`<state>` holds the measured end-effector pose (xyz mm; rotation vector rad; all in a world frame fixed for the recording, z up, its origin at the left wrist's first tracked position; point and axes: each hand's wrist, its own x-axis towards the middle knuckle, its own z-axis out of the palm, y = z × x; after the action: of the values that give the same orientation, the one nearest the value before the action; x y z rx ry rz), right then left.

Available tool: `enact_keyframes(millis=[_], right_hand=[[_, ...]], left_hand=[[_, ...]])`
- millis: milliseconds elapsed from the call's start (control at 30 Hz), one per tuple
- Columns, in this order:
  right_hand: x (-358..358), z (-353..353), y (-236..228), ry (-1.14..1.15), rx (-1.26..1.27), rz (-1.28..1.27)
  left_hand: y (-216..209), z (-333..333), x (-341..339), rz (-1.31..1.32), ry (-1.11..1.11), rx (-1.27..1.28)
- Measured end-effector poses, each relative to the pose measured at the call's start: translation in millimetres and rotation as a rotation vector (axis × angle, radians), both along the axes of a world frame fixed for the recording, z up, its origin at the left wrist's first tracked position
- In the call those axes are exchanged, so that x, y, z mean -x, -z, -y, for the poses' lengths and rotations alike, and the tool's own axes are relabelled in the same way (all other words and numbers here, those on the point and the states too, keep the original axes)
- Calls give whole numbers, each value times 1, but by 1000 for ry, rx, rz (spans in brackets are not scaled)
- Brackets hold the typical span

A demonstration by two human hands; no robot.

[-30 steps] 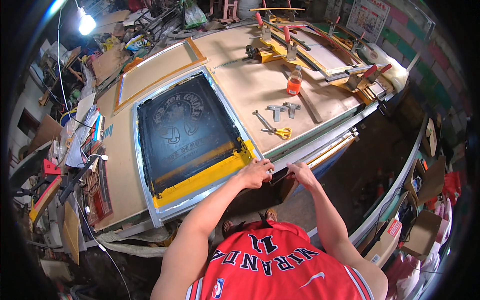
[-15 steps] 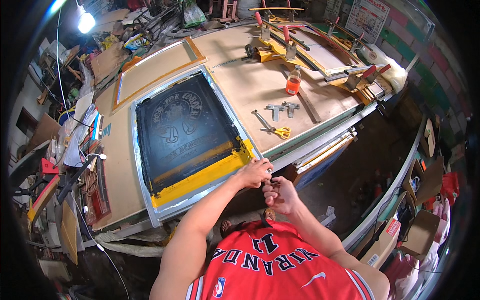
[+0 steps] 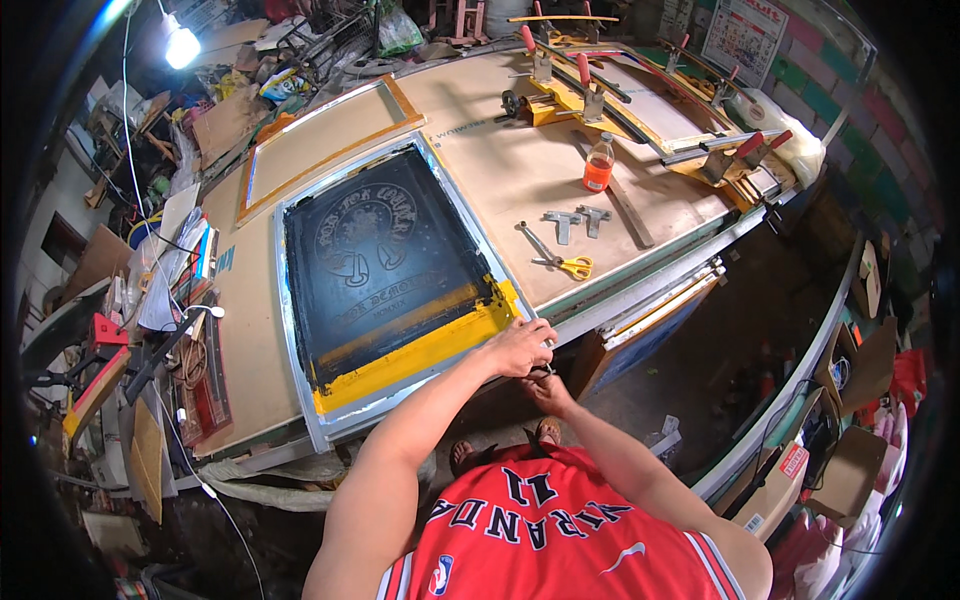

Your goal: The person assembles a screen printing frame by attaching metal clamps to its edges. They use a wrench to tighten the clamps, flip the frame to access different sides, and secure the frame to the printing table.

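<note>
A silk-screen frame (image 3: 300,365) with a metal border lies on the table, its dark mesh (image 3: 385,240) showing a faint round design and yellow bands at the near end. At its near right corner, my left hand (image 3: 520,348) is closed with fingers bent over the edge; what they grip is hidden. Just below, my right hand (image 3: 548,394) is closed, its fingers partly covered by the left. A small metallic bit shows between the two hands, too small to name.
Scissors (image 3: 572,266), a wrench (image 3: 533,240), metal brackets (image 3: 563,226) and a bottle of orange liquid (image 3: 598,165) lie to the right. Behind are an orange-edged frame (image 3: 410,105) and a clamped frame (image 3: 640,125). Clutter lines the left; cardboard boxes (image 3: 845,475) stand at right.
My right hand has moved in under my left and turned, so its fingers show less. My left hand stays at the frame's corner. The whole view has shifted slightly.
</note>
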<state>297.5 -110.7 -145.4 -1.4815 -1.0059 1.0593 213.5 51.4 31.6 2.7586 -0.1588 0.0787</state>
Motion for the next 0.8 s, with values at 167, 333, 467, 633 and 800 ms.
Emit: enact_keyframes(millis=[167,333,467,633,800], right_hand=[[-92,11,-65,-204,127,687],[-104,3,-216,-96,413,849],[-64,9,-224,45,326,559],[-14,21,-239,253,507,-186],[20,22,-232,268,560,-1095]], left_hand=[[4,-1,3,12,-16,0],[0,0,8,18,-33,-20],[-6,2,4,-15,-11,-50],[0,2,6,56,-25,-6],[5,2,5,62,-43,-23]])
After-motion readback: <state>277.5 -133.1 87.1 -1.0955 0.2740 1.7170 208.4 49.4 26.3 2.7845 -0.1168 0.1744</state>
